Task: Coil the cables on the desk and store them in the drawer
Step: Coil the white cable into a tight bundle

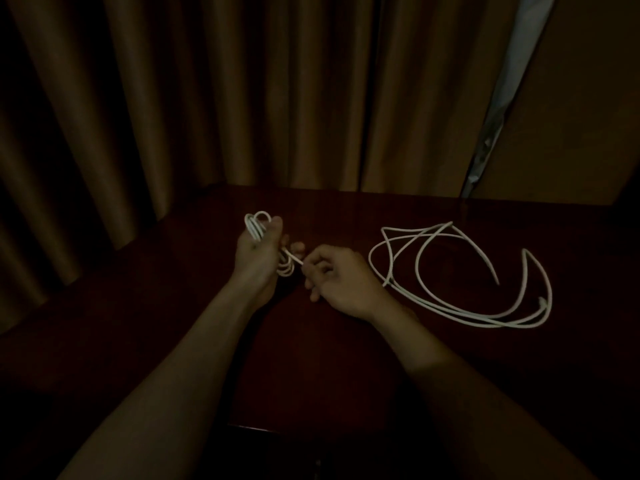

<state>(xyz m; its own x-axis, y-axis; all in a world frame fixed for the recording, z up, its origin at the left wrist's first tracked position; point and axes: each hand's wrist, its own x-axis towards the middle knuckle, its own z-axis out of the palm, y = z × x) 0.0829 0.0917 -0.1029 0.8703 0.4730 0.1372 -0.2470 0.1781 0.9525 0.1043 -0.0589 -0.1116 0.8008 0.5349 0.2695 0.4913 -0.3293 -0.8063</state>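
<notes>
A dimly lit room, seen from above a dark, reddish-brown wooden desk (pixel 346 358) whose polished top catches a faint sheen. Heavy brown curtains (pixel 207 98) hang in deep vertical folds behind the desk and along its left side, falling to the level of its far edge. At upper right a narrow pale strip (pixel 512 81) shows where the drapes part, possibly lining or daylight. Beside it stands a flat brown panel (pixel 588 116).

The left hand (pixel 258 252) hides the middle of the coiled cable (pixel 252 229).
</notes>
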